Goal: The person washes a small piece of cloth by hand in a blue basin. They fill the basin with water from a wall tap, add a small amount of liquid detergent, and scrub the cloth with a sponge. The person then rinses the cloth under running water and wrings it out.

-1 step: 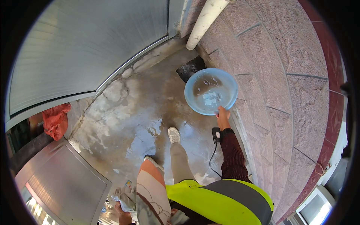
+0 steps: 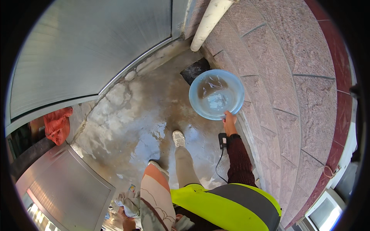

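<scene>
One blue basin (image 2: 216, 96), head view: held near the dark floor opening (image 2: 194, 70), beside the stone-faced wall (image 2: 269, 77); murky water (image 2: 208, 89) inside. Right hand (image 2: 230, 123): pinching the near rim. Left hand (image 2: 127, 222): closed about grey cloth (image 2: 131, 205). Handling, as judged: firm hold, slow tilt; one-sided weight could twist the grip. Surface: wet, stained concrete floor (image 2: 148, 111). Room: grey panel (image 2: 96, 46), white pipe (image 2: 210, 24), red bag (image 2: 58, 125).

Smooth plastic basin (image 2: 236, 89), rough wall (image 2: 318, 109), glossy floor (image 2: 148, 136)
</scene>
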The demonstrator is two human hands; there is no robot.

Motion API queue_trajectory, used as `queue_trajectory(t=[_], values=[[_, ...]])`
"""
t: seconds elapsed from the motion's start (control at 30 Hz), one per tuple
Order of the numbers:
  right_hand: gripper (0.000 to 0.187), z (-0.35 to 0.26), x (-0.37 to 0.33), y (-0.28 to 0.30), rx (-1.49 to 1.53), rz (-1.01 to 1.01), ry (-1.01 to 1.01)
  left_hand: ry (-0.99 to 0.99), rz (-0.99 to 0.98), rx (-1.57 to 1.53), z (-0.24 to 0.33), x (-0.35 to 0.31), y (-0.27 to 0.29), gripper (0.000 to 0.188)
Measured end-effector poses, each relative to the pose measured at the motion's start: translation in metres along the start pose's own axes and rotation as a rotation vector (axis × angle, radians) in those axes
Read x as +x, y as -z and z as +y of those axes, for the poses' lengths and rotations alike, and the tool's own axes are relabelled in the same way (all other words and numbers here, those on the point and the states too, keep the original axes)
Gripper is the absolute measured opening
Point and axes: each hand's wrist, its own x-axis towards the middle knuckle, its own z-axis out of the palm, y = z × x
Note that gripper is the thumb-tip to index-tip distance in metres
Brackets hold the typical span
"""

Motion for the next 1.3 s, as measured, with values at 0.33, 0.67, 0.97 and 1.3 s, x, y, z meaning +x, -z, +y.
queue_trajectory(t=[0.33, 0.67, 0.97, 1.3], values=[[0.017, -0.021, -0.021, 0.001, 0.332, -0.405, -0.027, -0.027, -0.047, 0.033, 0.020, -0.006, -0.007, 0.054], [0.014, -0.010, -0.040, -0.029, 0.255, -0.423, -0.164, -0.021, -0.038, 0.032, 0.018, -0.009, -0.010, 0.053], [0.020, -0.079, -0.011, -0.057, -0.358, 0.044, 0.313, -0.015, -0.030, -0.025, 0.004, -0.010, -0.006, 0.053], [0.071, -0.156, -0.032, -0.048, -0.930, 0.260, 1.232, -0.003, -0.041, -0.084, -0.016, -0.015, -0.004, 0.053]])
